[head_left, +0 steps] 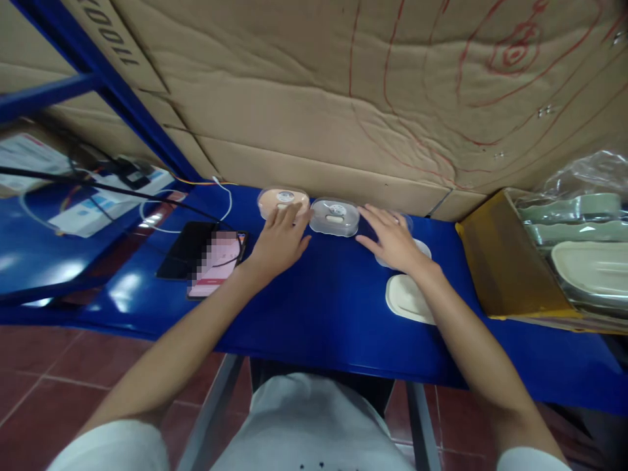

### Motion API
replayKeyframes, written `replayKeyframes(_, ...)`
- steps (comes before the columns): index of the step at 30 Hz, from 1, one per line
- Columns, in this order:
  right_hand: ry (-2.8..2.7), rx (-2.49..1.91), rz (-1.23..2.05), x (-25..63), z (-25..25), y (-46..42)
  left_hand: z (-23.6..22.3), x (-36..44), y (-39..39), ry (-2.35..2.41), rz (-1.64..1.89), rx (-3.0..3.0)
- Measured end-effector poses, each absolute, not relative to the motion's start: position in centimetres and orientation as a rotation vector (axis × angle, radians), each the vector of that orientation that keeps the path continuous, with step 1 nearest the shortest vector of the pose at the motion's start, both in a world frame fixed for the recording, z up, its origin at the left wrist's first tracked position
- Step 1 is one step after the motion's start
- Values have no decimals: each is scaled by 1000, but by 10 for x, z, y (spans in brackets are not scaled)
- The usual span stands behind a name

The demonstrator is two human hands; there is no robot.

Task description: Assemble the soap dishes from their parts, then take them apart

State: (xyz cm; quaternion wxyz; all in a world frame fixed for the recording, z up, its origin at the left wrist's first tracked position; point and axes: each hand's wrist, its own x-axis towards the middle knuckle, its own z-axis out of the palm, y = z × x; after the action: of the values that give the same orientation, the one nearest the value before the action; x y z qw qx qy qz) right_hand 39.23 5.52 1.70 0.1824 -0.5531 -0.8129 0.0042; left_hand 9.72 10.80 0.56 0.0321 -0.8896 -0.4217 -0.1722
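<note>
My left hand (280, 241) lies with its fingers spread over the near edge of a peach plastic container (271, 200) with a round label. To its right stands a clear, greyish container (334, 218), also labelled. My right hand (392, 239) is open and flat, its fingertips just right of the clear container. Under and behind that hand shows part of a see-through piece (408, 222), mostly hidden. A whitish rounded piece (422, 248) peeks out beside the right wrist. Closer to me, a cream lid (405, 297) rests on the blue table, partly covered by my right forearm.
Two phones, one dark (179, 252) and one with a lit screen (216, 261), lie at left near cables. On the right, a cardboard box (510, 261) holds green and cream plastic parts. A cardboard wall (294, 118) rises behind the blue table (318, 314).
</note>
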Motion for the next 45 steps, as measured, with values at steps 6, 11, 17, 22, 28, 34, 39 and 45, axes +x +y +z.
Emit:
replayKeyframes(6, -2138, -1655, 163, 482, 10, -4, 0, 162, 20, -592, -571, -3169)
replayKeyframes(11, -2170, -1676, 334, 498, -10, -18, -14, 220, -8, -287, -483, -3163)
replayKeyframes(17, -2107, -1653, 304, 491, -17, -27, -18, 198, 7, -349, -432, -3130)
replayKeyframes(22, -2073, -1615, 232, 477, -8, -31, -13, 154, 24, -519, -410, -3122)
replayKeyframes(28, -2139, -1592, 276, 447, 1, -36, -16, 131, 42, -668, -507, -3164)
replayKeyframes(34, -2273, -1557, 327, 414, -3, -41, -24, 120, 50, -882, -702, -3295)
replayKeyframes(39, -2278, -1600, 213, 393, -10, -46, -24, 118, 51, -793, -621, -3321)
replayKeyframes(45, -2284, -1615, 90, 382, -14, -52, -27, 120, 52, -731, -615, -3324)
